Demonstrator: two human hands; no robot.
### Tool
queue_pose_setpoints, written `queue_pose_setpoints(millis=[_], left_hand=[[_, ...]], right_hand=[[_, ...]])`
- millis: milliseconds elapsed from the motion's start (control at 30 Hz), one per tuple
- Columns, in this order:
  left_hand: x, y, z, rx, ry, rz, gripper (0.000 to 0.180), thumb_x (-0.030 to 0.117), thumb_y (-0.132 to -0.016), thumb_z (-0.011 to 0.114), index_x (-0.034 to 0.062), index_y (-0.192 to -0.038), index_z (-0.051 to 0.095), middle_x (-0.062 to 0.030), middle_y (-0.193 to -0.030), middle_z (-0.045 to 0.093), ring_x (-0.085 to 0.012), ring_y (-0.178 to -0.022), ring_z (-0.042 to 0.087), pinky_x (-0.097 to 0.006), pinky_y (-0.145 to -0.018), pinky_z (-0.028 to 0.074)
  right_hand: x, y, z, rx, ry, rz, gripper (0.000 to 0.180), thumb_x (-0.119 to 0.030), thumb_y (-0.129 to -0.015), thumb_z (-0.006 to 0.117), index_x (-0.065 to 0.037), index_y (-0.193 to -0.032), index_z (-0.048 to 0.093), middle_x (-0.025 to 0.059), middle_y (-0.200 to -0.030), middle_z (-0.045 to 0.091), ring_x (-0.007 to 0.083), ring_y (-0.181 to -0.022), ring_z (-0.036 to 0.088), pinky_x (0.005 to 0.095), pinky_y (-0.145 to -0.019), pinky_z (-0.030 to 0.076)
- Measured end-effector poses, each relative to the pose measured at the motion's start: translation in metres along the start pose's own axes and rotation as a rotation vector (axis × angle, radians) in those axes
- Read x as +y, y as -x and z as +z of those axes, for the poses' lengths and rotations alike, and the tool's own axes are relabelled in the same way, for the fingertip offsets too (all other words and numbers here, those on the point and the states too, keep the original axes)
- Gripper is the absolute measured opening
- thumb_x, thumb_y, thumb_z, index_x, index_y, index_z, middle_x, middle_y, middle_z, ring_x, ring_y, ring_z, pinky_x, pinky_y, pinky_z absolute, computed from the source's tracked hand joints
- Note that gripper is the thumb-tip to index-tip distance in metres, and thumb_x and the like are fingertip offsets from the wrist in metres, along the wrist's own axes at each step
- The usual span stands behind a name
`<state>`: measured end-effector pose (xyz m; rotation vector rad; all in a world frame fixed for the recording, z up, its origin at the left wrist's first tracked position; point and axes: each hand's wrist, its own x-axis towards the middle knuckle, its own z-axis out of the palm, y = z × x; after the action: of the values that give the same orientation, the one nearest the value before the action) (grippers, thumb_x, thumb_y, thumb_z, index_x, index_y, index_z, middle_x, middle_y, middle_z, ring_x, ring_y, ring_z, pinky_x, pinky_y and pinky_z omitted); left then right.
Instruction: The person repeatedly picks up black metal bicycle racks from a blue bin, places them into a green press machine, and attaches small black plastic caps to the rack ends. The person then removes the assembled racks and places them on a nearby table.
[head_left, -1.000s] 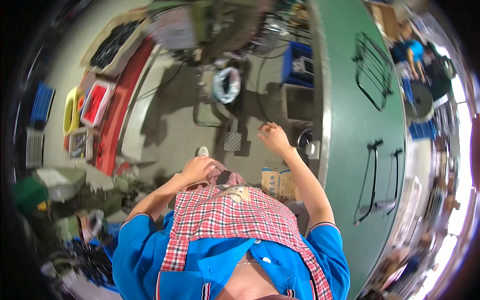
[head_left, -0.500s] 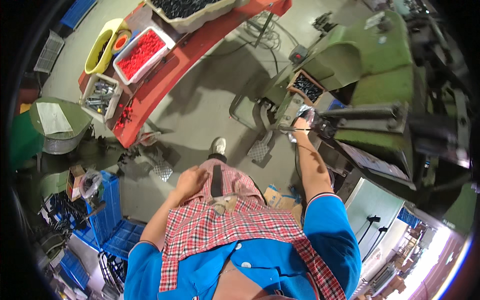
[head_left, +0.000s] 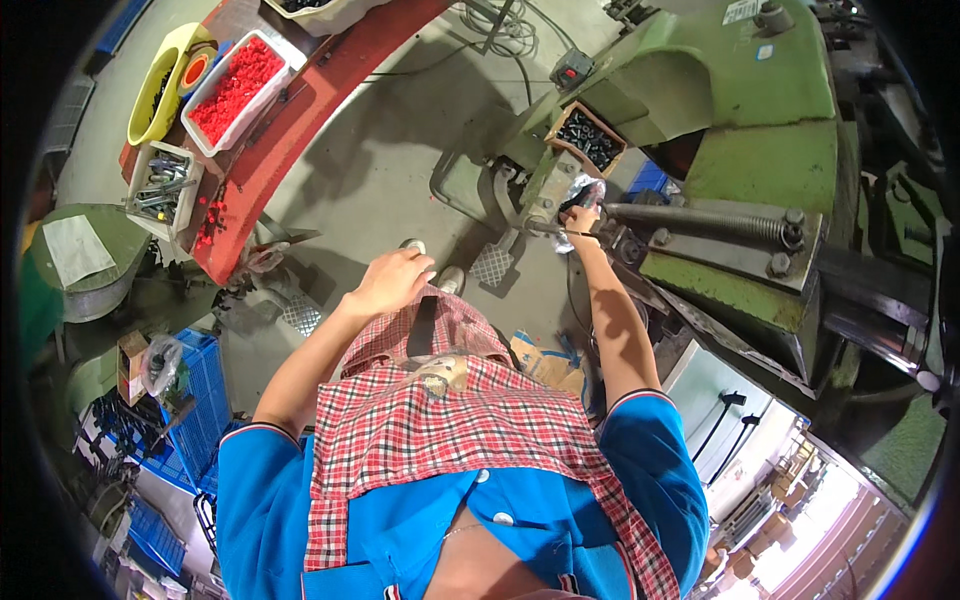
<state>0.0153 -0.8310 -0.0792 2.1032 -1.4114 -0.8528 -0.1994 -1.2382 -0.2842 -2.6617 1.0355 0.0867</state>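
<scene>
My right hand (head_left: 580,222) reaches into the green machine (head_left: 765,175), beside a crumpled shiny silver wrapping (head_left: 592,186). Its fingers are bent closed around something dark and small that I cannot make out. A metal bar with a coil spring (head_left: 700,222) runs just to the right of this hand. Over the lap of my red checked apron (head_left: 450,420), my left hand (head_left: 393,282) hangs in the air, fingers loosely stretched to the right with nothing seen in them. Close ahead of my right hand, a small box (head_left: 588,140) holds many dark metal parts.
At the left stands a red table (head_left: 300,120) with a white bin of red pieces (head_left: 237,92), a yellow tub (head_left: 160,85) and a tray of metal parts (head_left: 163,190). A foot pedal (head_left: 491,265) lies below the machine. Blue crates (head_left: 195,400) stand left; cardboard (head_left: 548,362) lies on the floor.
My left hand has risen from the apron and moved forward and to the right. My right hand stays at the machine beside the silver wrapping. The whole view has shifted slightly.
</scene>
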Motion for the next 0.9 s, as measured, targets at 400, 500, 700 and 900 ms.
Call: queue_pose_setpoints(millis=[400,500,700,900], left_hand=[[0.109,-0.057,0.053,0.202,0.563,0.234,0.024,0.01,-0.089,0.061,0.0022,-0.112,0.06,-0.0101,-0.095,0.062,-0.0237,-0.082,0.064,-0.034,-0.07,0.052],[0.15,-0.067,0.041,0.332,0.767,0.243,0.022,0.007,-0.089,0.062,0.0021,-0.111,0.062,-0.0087,-0.091,0.061,-0.019,-0.08,0.064,-0.031,-0.07,0.051],[0.162,-0.067,0.036,0.483,0.758,0.406,0.01,0.004,-0.087,0.065,0.0003,-0.096,0.066,-0.0068,-0.084,0.061,-0.0149,-0.071,0.061,-0.025,-0.065,0.049],[0.138,-0.053,0.05,0.485,1.081,0.009,0.009,0.009,-0.092,0.062,-0.0008,-0.091,0.062,-0.001,-0.078,0.059,-0.0081,-0.068,0.055,-0.023,-0.062,0.046]], right_hand=[[-0.099,0.108,-0.184,-0.611,-1.634,0.272,0.015,-0.018,-0.092,0.063,-0.003,-0.089,0.064,0.0036,-0.078,0.063,0.011,-0.069,0.058,0.022,-0.063,0.046],[-0.116,0.131,-0.211,-0.664,-1.708,0.085,0.016,-0.016,-0.09,0.066,-0.003,-0.097,0.064,0.0063,-0.082,0.066,0.0128,-0.068,0.06,0.0233,-0.065,0.049],[-0.138,0.153,-0.217,-0.657,-1.715,0.052,0.014,-0.015,-0.09,0.065,-0.001,-0.09,0.065,0.0065,-0.075,0.066,0.0102,-0.061,0.06,0.022,-0.057,0.048],[-0.152,0.151,-0.208,-0.597,-1.664,0.117,0.013,-0.015,-0.091,0.064,-0.002,-0.089,0.064,0.0063,-0.077,0.067,0.0092,-0.061,0.059,0.0212,-0.057,0.047]])
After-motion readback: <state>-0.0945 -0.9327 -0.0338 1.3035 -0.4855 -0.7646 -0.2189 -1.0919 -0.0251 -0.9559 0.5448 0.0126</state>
